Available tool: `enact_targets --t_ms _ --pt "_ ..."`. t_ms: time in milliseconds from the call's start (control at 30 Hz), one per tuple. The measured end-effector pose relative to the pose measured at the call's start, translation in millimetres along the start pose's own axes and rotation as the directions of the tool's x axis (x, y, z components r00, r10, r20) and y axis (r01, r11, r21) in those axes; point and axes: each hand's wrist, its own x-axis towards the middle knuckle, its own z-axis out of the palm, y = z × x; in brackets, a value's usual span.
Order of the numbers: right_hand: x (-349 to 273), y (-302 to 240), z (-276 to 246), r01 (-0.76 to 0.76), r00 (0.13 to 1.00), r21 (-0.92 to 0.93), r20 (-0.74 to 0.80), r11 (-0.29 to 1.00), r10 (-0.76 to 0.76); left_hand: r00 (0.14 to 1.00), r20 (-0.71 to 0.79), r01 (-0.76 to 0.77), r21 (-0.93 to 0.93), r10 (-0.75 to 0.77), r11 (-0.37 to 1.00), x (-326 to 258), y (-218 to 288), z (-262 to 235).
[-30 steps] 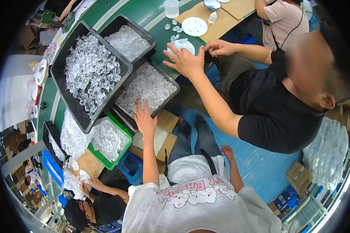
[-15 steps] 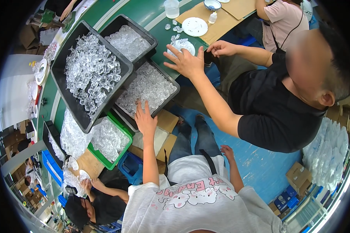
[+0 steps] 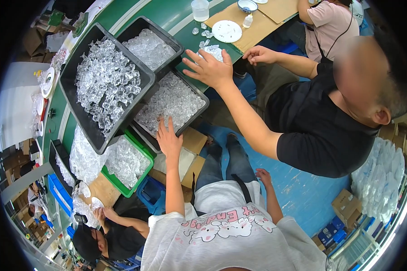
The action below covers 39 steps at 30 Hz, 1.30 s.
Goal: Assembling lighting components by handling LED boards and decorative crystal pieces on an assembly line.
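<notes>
A: State the containers.
B: The near black bin [image 3: 196, 117] carries small clear pieces [image 3: 172, 101] up toward its rim. A large black bin [image 3: 85, 116], overlapping it, holds bigger clear chunks [image 3: 106, 79]. The rear black bin [image 3: 172, 61] and the green crate [image 3: 142, 179] also contain clear items; those in the crate are indistinct.
A: Hands?
B: Left hand [image 3: 169, 142]: fingers spread apart at the near bin's rim, closed on nothing; contact with the pieces unconfirmed. Right hand [image 3: 263, 176]: low beside the wearer's body, well apart from the bins; cannot tell its grip.
A: Others?
B: A co-worker's hand [image 3: 212, 71], fingers spread, near the rear bin.
</notes>
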Motion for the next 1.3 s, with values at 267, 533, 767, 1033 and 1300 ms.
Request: enact_targets --t_ms 267,533,767,1033,1300 --pt "0.5 -0.1 0.2 -0.019 1.000 0.009 0.002 1.000 0.019 1.000 -0.001 0.001 -0.008 -0.001 1.000 0.6 0.3 -0.4" --pt "-2.9 -1.6 0.3 -0.014 1.000 0.023 0.007 1.000 0.014 1.000 -0.017 -0.005 -0.003 0.005 1.000 0.4 0.2 0.0" --pt "-1.6 -1.6 1.1 -0.028 1.000 0.016 0.001 0.999 0.028 1.000 -0.014 0.000 0.000 0.000 1.000 0.6 0.2 0.5" --pt "-2.7 -4.0 1.4 -0.033 0.999 0.002 0.005 0.999 0.033 1.000 -0.018 -0.002 -0.013 0.002 1.000 0.3 -0.3 0.9" --pt "-2.0 -3.9 1.4 -0.030 0.999 0.013 0.013 0.999 0.029 1.000 -0.006 0.005 0.000 -0.005 1.000 0.6 0.9 -0.7"
